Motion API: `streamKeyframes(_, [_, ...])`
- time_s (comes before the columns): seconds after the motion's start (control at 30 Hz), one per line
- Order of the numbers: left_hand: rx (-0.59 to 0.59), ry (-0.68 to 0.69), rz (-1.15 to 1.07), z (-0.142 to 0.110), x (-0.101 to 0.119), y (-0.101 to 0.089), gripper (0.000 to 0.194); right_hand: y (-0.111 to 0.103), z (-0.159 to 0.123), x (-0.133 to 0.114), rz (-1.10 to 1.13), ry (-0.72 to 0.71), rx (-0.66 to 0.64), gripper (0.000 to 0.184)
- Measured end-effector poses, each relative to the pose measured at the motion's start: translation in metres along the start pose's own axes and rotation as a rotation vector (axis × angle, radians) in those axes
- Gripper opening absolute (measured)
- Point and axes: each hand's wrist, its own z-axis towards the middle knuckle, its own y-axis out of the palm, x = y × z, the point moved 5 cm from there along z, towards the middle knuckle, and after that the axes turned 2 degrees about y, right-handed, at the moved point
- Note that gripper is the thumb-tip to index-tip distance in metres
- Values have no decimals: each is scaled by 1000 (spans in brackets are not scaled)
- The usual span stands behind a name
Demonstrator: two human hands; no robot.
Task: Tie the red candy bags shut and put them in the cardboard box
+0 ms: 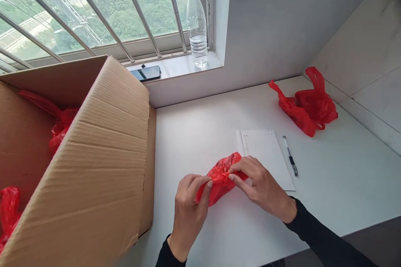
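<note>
A crumpled red plastic bag (pixel 221 177) lies on the white table (pixel 328 183) in front of me. My left hand (pixel 189 208) pinches its near end with thumb and fingers closed on the plastic. My right hand (pixel 258 185) grips the far end, fingers curled over it. Both hands hold the same bag just above or on the tabletop. Under my right hand lies a white sheet of paper (pixel 269 152).
A large open cardboard box (pixel 103 158) with red bags (pixel 61 127) inside fills the left. A second red bag (pixel 308 106) lies at the back right. A pen (pixel 291 161) lies beside the paper. On the windowsill stand a water bottle (pixel 196 25) and a phone (pixel 146 73).
</note>
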Motion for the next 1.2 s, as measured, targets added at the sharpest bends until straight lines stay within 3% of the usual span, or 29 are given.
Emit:
streamKeyframes(0.13, [151, -141, -20, -4, -16, -18, 20, -23, -14, 22, 108, 314, 104, 19])
streamKeyframes(0.2, [173, -149, -19, -6, -14, -20, 22, -27, -21, 25, 154, 384, 102, 22])
streamKeyframes(0.3, [71, 50, 71, -4, 9, -9, 44, -23, -23, 17, 170, 353, 78, 28])
streamKeyframes(0.4, [16, 244, 87, -1, 27, -2, 27, -16, -22, 7, 162, 310, 21, 30])
streamKeyframes(0.47, [79, 196, -8, -1, 24, -10, 17, -18, -23, 8, 208, 325, 50, 28])
streamKeyframes(0.63, [323, 0, -102, -16, 8, -44, 17, -38, -37, 28, 355, 445, 328, 29])
streamKeyframes(0.7, [326, -41, -165, -21, 9, -50, 23, -39, -43, 33, 403, 466, 366, 27])
streamKeyframes(0.8, [234, -141, -382, -23, 14, -49, 29, -43, -52, 22, 348, 374, 503, 23])
streamKeyframes(0.9, [158, -169, -547, -21, 19, -44, 25, -54, -62, -18, 192, 73, 751, 32])
streamKeyframes(0.93, [131, -189, -591, -20, 18, -42, 25, -53, -61, -33, 165, -39, 718, 34])
streamKeyframes(0.97, [110, -217, -627, -19, 16, -40, 25, -48, -57, -47, 151, -136, 594, 35])
streamKeyframes(1.03, [80, -270, -677, -19, 10, -37, 27, -28, -45, -69, 114, -264, 221, 34])
streamKeyframes(1.1, [42, -275, -720, -21, 6, -34, 34, -8, -36, -75, 3, -296, -44, 32])
streamKeyframes(1.2, [-13, -269, -792, -26, 8, -30, 42, 8, -23, -60, -260, -204, -112, 42])
